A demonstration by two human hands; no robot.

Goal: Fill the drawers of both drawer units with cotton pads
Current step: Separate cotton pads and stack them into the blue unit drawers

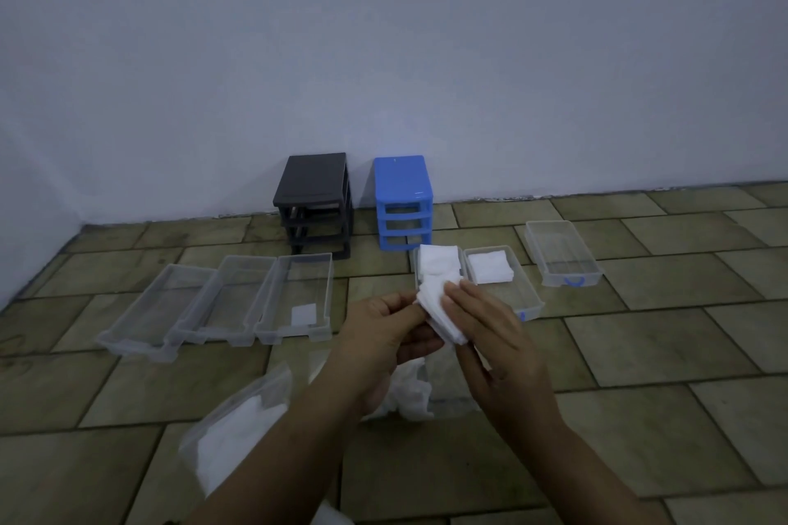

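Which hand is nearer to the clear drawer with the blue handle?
Right. The right hand holds the cotton pads below-left of that drawer; the left hand is further left.

A person's left hand (386,332) and right hand (490,337) together hold a stack of white cotton pads (439,311) above a tiled floor (639,354). Six clear drawers lie pulled out before a black drawer unit (315,200) and a blue drawer unit (403,200), both standing against the wall (383,34). A plastic bag of pads (234,431) lies near the left forearm.
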